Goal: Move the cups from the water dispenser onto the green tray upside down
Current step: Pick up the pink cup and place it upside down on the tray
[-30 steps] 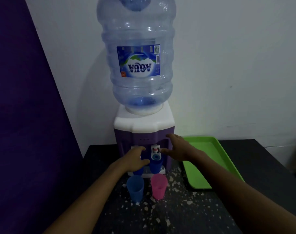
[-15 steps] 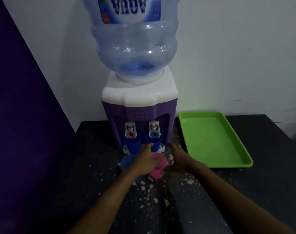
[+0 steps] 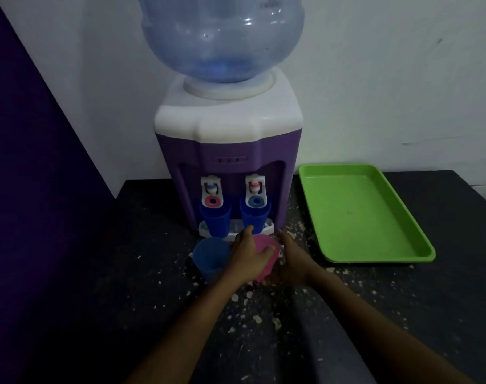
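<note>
A purple and white water dispenser [image 3: 230, 151] stands at the back of the dark table. Two dark blue cups [image 3: 214, 221] [image 3: 255, 217] sit upright under its taps. In front of it a light blue cup [image 3: 208, 254] stands upright. Beside that is a pink cup [image 3: 264, 253], upright, with my left hand [image 3: 248, 259] wrapped around its left side and my right hand [image 3: 291, 259] closed on its right side. The green tray [image 3: 358, 214] lies to the right of the dispenser with nothing in it.
A large clear water bottle [image 3: 222, 37] tops the dispenser. The black table [image 3: 430, 300] is flecked with white chips. A purple wall panel [image 3: 28, 189] runs along the left, a white wall behind.
My hands came down from the taps to the pink cup in front of the dispenser and closed on it. The camera tilted down and moved closer.
</note>
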